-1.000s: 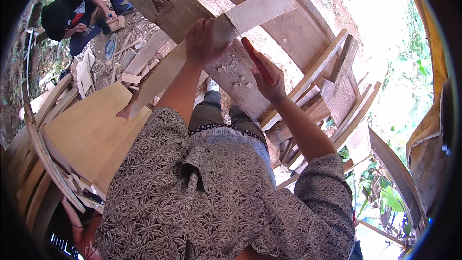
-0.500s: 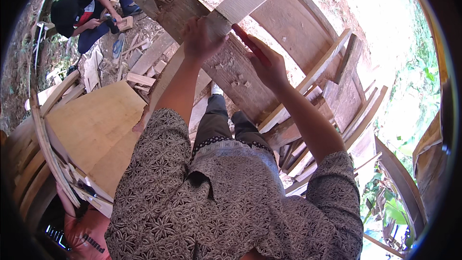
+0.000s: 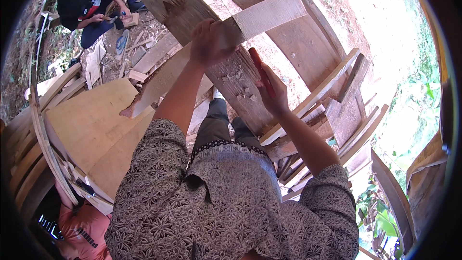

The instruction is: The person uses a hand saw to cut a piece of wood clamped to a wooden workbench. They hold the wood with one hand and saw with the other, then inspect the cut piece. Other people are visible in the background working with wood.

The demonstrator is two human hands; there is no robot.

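Observation:
My left hand (image 3: 208, 43) is closed over a pale wooden board (image 3: 274, 13). The board lies across a thick, weathered plank (image 3: 240, 84), with its ragged end reaching out toward the lower left. Just right of it, my right hand (image 3: 274, 89) is wrapped round a narrow red tool (image 3: 260, 70); its exact kind does not show. The tool points up and away, its tip a little apart from the board's edge. Wood chips (image 3: 246, 94) are scattered on the plank between my hands.
A person in dark clothes (image 3: 86, 2) squats at the far left, working a small wood block (image 3: 130, 19). Another person in a pink shirt (image 3: 86, 228) is at the lower left. A yellowish panel (image 3: 96, 125) stands left of me; stacked boards (image 3: 358, 130) lie right.
The pale board has turned to a flatter slant, its ragged end coming out past my left forearm. My right hand has drawn back slightly, taking the red tool off the board's edge.

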